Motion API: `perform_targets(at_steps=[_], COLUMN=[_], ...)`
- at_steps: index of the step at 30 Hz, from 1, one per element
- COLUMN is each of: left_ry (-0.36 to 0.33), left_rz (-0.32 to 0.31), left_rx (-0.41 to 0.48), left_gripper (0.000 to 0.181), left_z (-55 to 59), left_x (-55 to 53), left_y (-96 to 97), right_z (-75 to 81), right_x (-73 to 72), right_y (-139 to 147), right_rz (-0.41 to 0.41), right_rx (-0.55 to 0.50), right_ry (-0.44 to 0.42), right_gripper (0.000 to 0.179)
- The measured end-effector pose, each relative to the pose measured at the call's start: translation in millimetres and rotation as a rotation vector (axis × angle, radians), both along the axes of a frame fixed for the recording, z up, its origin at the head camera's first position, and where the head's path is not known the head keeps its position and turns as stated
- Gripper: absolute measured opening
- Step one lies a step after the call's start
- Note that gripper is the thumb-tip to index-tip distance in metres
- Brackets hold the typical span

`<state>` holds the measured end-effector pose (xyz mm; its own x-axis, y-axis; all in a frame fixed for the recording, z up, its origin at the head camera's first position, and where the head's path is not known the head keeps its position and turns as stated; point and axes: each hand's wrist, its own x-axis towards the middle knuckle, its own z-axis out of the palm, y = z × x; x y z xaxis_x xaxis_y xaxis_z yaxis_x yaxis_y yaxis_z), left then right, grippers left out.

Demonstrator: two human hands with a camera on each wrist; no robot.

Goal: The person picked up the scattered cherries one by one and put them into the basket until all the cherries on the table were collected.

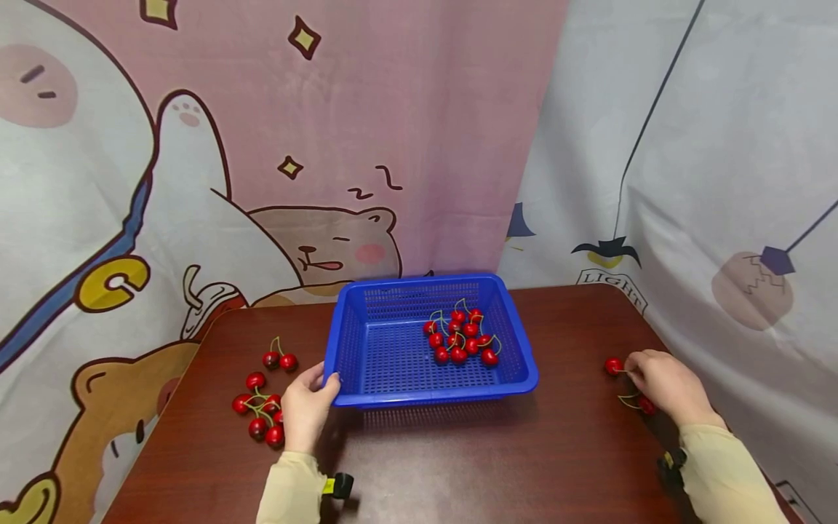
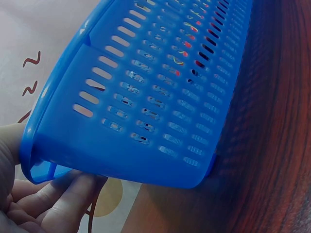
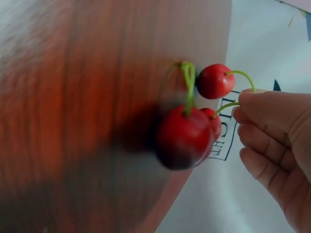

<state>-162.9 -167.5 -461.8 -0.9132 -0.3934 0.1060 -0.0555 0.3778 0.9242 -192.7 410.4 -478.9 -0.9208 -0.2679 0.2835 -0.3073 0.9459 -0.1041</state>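
Left hand (image 1: 308,407) grips the blue basket (image 1: 425,399) by the rim at its near-left corner, thumb on top, fingers under. Basket's mid-table, toward the far edge of the brown table (image 1: 425,469). Loose pile of stemmed red cherries (image 1: 459,355) inside, right half. Right hand (image 1: 671,386) pinches the green stems (image 3: 244,76) of two cherries (image 3: 215,81) by the table's right edge; another cherry bunch (image 3: 183,138) sits just beside them. More cherries (image 1: 257,429) lie left of the basket, near the left hand.
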Motion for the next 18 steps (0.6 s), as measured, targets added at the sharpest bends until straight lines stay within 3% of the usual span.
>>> perform_targets(at_steps=[10,18], left_ry=[-0.004,-0.006], left_rz=[-0.002,0.003], left_rx=[-0.003,-0.007], left_gripper=[0.039,0.040], left_z=[0.7,0.0], left_x=[0.9,0.4], left_y=[0.0,0.0], right_z=[23.0,44.9], right_x=[-9.4,-18.9], right_y=[-18,-40], right_rz=[-0.024,0.000], right_rx=[-0.088,-0.179], right_ry=[-0.103,-0.089], right_gripper=[0.005,0.003])
